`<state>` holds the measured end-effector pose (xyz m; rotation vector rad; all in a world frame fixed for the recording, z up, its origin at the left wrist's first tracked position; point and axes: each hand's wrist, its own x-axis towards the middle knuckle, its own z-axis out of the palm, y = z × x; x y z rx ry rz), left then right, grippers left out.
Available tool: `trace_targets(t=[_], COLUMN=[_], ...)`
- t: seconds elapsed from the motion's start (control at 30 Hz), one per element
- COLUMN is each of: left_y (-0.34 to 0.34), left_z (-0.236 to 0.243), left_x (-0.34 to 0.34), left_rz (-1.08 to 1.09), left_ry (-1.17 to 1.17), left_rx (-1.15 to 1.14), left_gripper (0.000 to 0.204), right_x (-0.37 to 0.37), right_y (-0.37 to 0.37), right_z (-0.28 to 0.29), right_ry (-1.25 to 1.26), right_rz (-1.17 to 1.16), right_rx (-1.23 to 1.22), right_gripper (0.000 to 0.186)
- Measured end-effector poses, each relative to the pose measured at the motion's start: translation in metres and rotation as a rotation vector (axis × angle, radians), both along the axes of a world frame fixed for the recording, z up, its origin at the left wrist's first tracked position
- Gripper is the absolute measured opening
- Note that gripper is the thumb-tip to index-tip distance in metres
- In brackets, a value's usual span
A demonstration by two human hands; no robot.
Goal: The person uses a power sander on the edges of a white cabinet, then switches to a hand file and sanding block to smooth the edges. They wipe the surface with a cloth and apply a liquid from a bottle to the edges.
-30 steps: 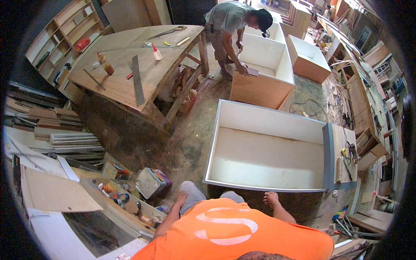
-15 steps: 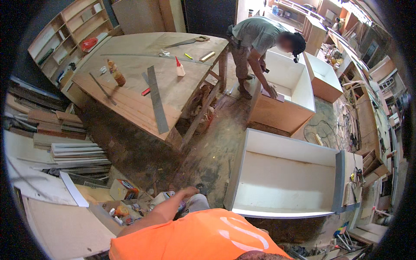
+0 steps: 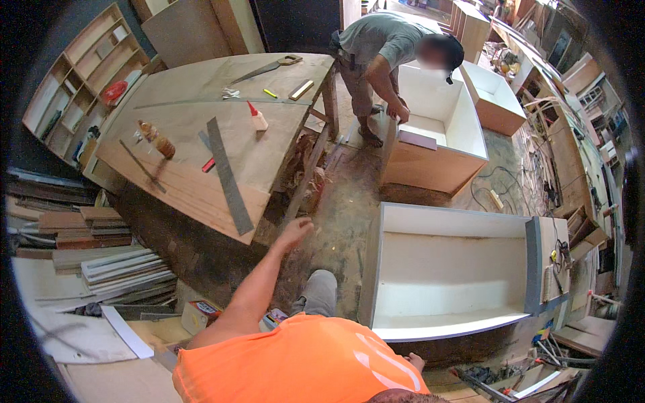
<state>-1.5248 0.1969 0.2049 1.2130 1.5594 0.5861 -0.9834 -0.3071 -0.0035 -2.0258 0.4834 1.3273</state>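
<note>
Since the earlier frame, left hand point(image 3: 295, 233) has stretched toward the wooden bench point(image 3: 201, 195) edge, frame centre-left: grip open, empty. Right hand point(image 3: 414, 363), lower right: grip state untellable. Next: closing on the long grey metal straightedge point(image 3: 228, 176), likely.

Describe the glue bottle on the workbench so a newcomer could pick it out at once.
Start at the big plywood workbench at upper left, beyond the wearer's outstretched left hand. Near its middle, just right of the long grey metal straightedge, stands the small glue bottle. It alone is upright with a white body and a pointed red cap; the brown bottle further left lies on its side.
</note>
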Motion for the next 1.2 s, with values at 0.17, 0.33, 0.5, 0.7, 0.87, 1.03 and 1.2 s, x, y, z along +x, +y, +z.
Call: trace_targets(t=[0.17,0.33,0.5,0.7,0.87,1.03,1.2], left_y=[0.212,0.466,0.62,0.725,0.756,0.706,0.509], left_z=[0.031,-0.007,-0.051,-0.087,-0.094,-0.093,-0.116], left_x=[-0.022,-0.042,-0.125,-0.159,-0.186,-0.168,-0.052], left_rz=[-0.054,0.037,0.119,-0.103,-0.114,0.002,0.075], left_ry=[-0.021,0.431,0.449,0.983,1.301,1.214,0.423], left_rx=[0.154,0.275,0.625,0.622,0.652,0.789,0.733], left_gripper=[0.053,0.055,0.078,0.072,0.076,0.073,0.051], right_x=[-0.049,-0.15,-0.233,-0.24,-0.246,-0.265,-0.243], right_y=[0.029,0.033,0.067,0.109,0.184,0.175,0.183], right_z=[0.058,0.105,0.155,0.195,0.23,0.214,0.167], right_ry=[-0.099,-0.136,-0.103,-0.08,-0.089,-0.097,-0.273], right_rz=[0.038,0.24,0.364,0.775,-0.033,0.059,0.439], right_rx=[-0.037,-0.24,-0.31,-0.421,-0.402,-0.359,-0.148], right_gripper=[0.018,0.023,0.028,0.024,0.016,0.019,0.021])
